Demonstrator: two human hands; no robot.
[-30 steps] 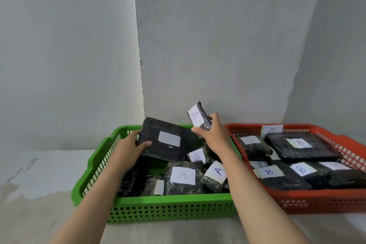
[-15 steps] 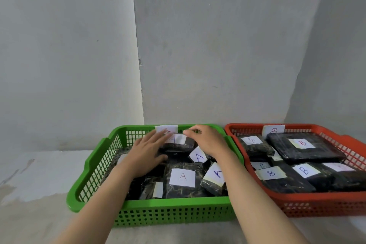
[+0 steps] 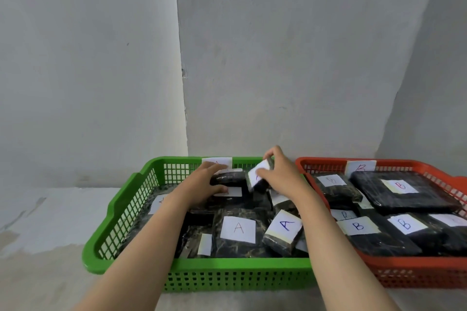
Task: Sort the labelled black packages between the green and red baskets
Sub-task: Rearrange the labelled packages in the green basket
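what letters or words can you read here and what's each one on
"A", red: paper tag on the green basket's far rim, partly hidden by the left hand.
"A", red: label on the front package in the green basket.
"A", blue: label on the tilted package beside it.
"B", red: tag on the red basket's far rim.
"B", red: label on the large flat package.
"B", blue: labels on two front packages.
Unreadable: the label on the package held by the right hand, and the other labels.
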